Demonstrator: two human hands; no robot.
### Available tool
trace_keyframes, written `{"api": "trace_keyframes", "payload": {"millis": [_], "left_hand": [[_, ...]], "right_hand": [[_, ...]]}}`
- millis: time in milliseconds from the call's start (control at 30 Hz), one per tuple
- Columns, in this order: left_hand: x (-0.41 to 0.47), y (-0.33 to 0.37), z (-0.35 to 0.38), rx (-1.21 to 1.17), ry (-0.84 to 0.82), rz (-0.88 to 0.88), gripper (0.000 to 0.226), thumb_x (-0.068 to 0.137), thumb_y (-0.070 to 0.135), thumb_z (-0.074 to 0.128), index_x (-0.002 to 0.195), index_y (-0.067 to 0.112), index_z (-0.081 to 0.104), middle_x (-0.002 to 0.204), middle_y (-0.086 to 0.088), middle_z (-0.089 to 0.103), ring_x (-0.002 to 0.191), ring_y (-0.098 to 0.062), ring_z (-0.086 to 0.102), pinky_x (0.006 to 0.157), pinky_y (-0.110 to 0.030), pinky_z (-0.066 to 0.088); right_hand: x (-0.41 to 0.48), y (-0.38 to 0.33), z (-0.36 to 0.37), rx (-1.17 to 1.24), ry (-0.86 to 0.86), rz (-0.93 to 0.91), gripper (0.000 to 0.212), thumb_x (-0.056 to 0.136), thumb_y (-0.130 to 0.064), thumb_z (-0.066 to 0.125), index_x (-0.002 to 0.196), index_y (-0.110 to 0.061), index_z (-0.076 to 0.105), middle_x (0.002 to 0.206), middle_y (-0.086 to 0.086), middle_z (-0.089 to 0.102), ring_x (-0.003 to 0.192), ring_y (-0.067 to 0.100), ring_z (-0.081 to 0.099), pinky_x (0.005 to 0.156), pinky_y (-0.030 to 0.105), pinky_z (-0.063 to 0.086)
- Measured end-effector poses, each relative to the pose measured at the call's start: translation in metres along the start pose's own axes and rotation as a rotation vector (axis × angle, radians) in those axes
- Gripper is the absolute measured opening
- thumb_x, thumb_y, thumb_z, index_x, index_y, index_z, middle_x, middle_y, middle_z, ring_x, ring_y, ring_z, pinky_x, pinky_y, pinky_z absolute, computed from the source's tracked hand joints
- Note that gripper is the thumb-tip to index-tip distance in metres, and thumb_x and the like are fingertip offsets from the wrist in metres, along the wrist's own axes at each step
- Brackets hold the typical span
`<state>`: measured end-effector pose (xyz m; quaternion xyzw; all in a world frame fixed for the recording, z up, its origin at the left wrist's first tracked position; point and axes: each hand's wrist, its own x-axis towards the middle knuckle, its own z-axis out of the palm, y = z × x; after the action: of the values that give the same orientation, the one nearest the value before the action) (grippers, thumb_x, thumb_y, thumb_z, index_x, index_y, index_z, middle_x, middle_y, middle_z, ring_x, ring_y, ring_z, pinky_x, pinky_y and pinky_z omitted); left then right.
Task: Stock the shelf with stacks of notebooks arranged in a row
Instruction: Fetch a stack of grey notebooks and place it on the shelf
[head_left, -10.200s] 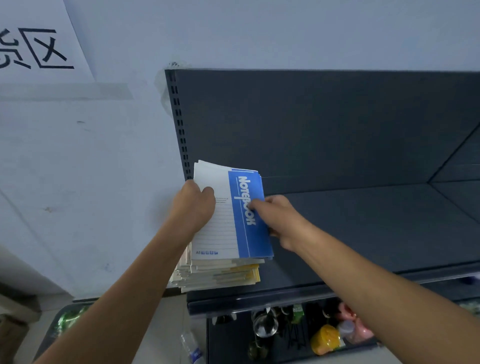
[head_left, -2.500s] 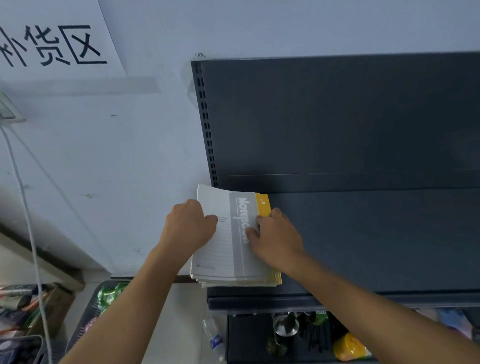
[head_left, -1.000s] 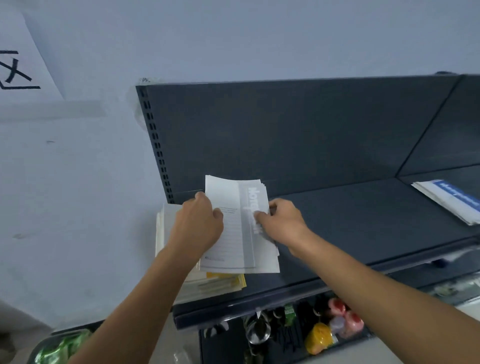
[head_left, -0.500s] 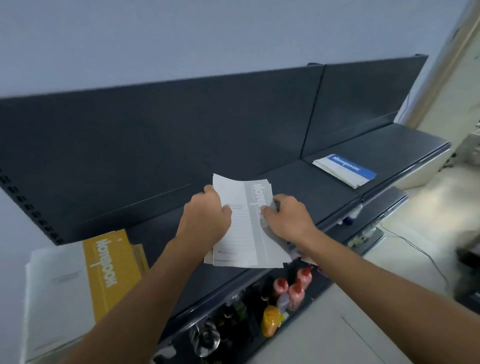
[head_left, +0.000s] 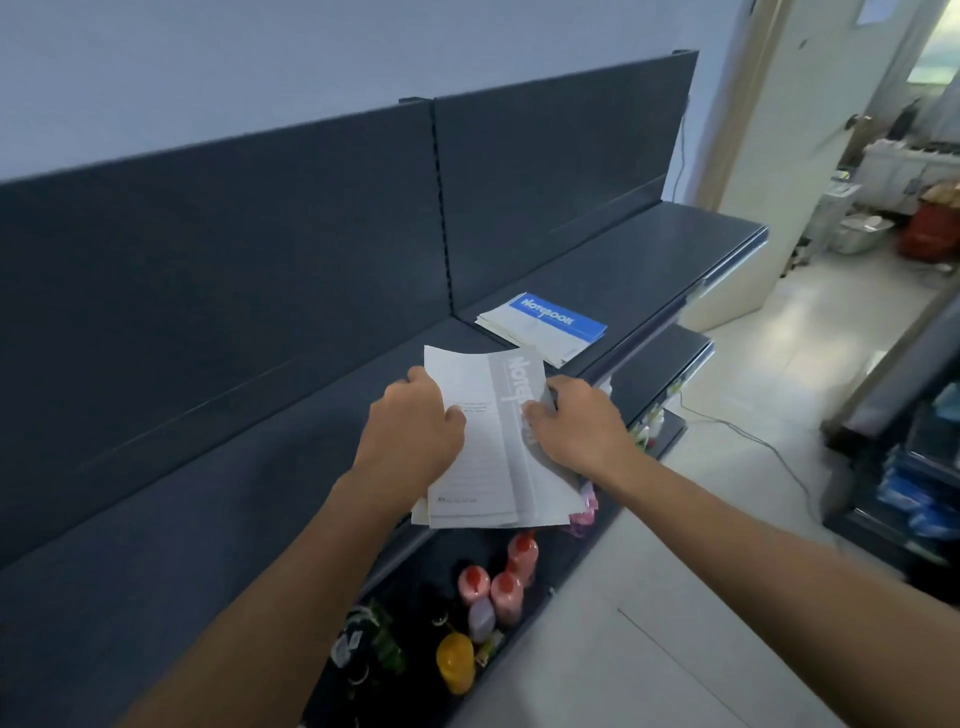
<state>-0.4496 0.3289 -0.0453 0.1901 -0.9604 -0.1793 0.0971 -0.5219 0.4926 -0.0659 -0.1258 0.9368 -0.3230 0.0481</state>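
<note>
A thin bundle of grey-and-white notebooks (head_left: 493, 457) is held in the air above the front edge of the dark shelf (head_left: 260, 499). My left hand (head_left: 410, 431) grips its left edge, thumb on the cover. My right hand (head_left: 576, 423) grips its right edge over the grey stripe. Farther right on the shelf lies a flat stack topped by a blue-and-white notebook (head_left: 545, 325), just past the upright divider.
Below the shelf, a lower tier holds red-capped bottles (head_left: 498, 582) and a yellow bottle (head_left: 454, 662). A cable (head_left: 753, 441) runs over the pale floor to the right. A dark rack with blue packs (head_left: 909, 483) stands at the right edge.
The view has swung right along the shelf; the yellow-topped stack at the left has left the picture. Both hands carry the grey bundle rightward, closer to the blue-topped stack.
</note>
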Motion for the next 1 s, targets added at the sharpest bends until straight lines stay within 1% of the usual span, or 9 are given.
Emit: {"api": "trace_keyframes", "payload": {"millis": [133, 233, 300, 533, 600, 700, 800, 867, 1000], "left_hand": [[0.025, 0.044, 0.022, -0.01, -0.058, 0.008, 0.024, 0.097, 0.031, 0.052, 0.103, 0.01, 0.042, 0.095, -0.006, 0.053, 0.079, -0.022, 0.054, 0.052, -0.028, 0.034], [0.05, 0.071, 0.036, -0.03, -0.083, 0.004, 0.026, 0.097, 0.031, 0.054, 0.105, 0.012, 0.04, 0.094, -0.003, 0.052, 0.074, -0.016, 0.052, 0.051, -0.027, 0.036], [0.07, 0.087, 0.046, -0.028, -0.102, 0.009, 0.028, 0.097, 0.032, 0.055, 0.108, 0.012, 0.04, 0.095, -0.003, 0.053, 0.077, -0.018, 0.055, 0.055, -0.029, 0.042], [0.152, 0.139, 0.087, -0.036, -0.128, 0.102, 0.034, 0.097, 0.032, 0.052, 0.117, 0.007, 0.041, 0.101, -0.009, 0.058, 0.09, -0.028, 0.059, 0.067, -0.038, 0.048], [0.174, 0.157, 0.099, -0.027, -0.145, 0.129, 0.038, 0.097, 0.032, 0.052, 0.123, 0.005, 0.042, 0.103, -0.011, 0.058, 0.093, -0.029, 0.057, 0.07, -0.038, 0.045], [0.204, 0.185, 0.116, -0.031, -0.142, 0.159, 0.032, 0.099, 0.033, 0.052, 0.119, 0.009, 0.045, 0.106, -0.011, 0.059, 0.091, -0.027, 0.054, 0.07, -0.038, 0.044], [0.225, 0.211, 0.132, -0.042, -0.144, 0.165, 0.032, 0.098, 0.033, 0.054, 0.118, 0.009, 0.047, 0.111, -0.01, 0.06, 0.099, -0.03, 0.057, 0.072, -0.039, 0.044], [0.237, 0.228, 0.142, -0.014, -0.14, 0.179, 0.032, 0.097, 0.034, 0.055, 0.117, 0.01, 0.049, 0.111, -0.011, 0.062, 0.095, -0.027, 0.057, 0.071, -0.038, 0.043], [0.259, 0.268, 0.159, 0.034, -0.152, 0.181, 0.03, 0.097, 0.037, 0.058, 0.113, 0.014, 0.047, 0.108, -0.006, 0.062, 0.082, -0.017, 0.049, 0.067, -0.033, 0.039]], "right_hand": [[0.022, 0.034, -0.029, 0.002, 0.004, 0.039, 0.022, 0.097, -0.027, 0.054, 0.086, -0.009, 0.056, 0.076, 0.005, 0.061, 0.066, 0.018, 0.056, 0.053, 0.03, 0.035], [0.046, 0.053, -0.046, 0.006, -0.009, 0.066, 0.022, 0.094, -0.032, 0.055, 0.098, -0.011, 0.061, 0.088, 0.004, 0.067, 0.08, 0.023, 0.062, 0.065, 0.033, 0.048], [0.065, 0.064, -0.056, 0.005, -0.005, 0.088, 0.024, 0.093, -0.032, 0.055, 0.103, -0.011, 0.062, 0.094, 0.005, 0.069, 0.086, 0.026, 0.064, 0.074, 0.037, 0.054], [0.135, 0.102, -0.089, -0.02, 0.062, 0.14, 0.027, 0.094, -0.027, 0.056, 0.1, -0.003, 0.064, 0.093, 0.011, 0.07, 0.086, 0.03, 0.065, 0.074, 0.038, 0.053], [0.156, 0.115, -0.1, -0.03, 0.061, 0.174, 0.027, 0.093, -0.027, 0.056, 0.097, -0.003, 0.065, 0.091, 0.012, 0.07, 0.085, 0.03, 0.066, 0.073, 0.039, 0.054], [0.185, 0.136, -0.117, -0.043, 0.073, 0.203, 0.025, 0.091, -0.03, 0.056, 0.098, -0.007, 0.065, 0.093, 0.009, 0.07, 0.087, 0.03, 0.065, 0.074, 0.038, 0.053], [0.208, 0.16, -0.132, -0.018, 0.099, 0.233, 0.023, 0.092, -0.033, 0.057, 0.099, -0.011, 0.062, 0.098, 0.007, 0.068, 0.093, 0.03, 0.063, 0.075, 0.035, 0.049], [0.221, 0.177, -0.141, -0.013, 0.091, 0.237, 0.023, 0.094, -0.032, 0.057, 0.101, -0.012, 0.063, 0.1, 0.006, 0.068, 0.093, 0.029, 0.063, 0.073, 0.033, 0.047], [0.25, 0.212, -0.16, 0.018, 0.08, 0.233, 0.022, 0.092, -0.031, 0.056, 0.1, -0.012, 0.065, 0.099, 0.006, 0.07, 0.091, 0.029, 0.064, 0.075, 0.036, 0.053]]}}
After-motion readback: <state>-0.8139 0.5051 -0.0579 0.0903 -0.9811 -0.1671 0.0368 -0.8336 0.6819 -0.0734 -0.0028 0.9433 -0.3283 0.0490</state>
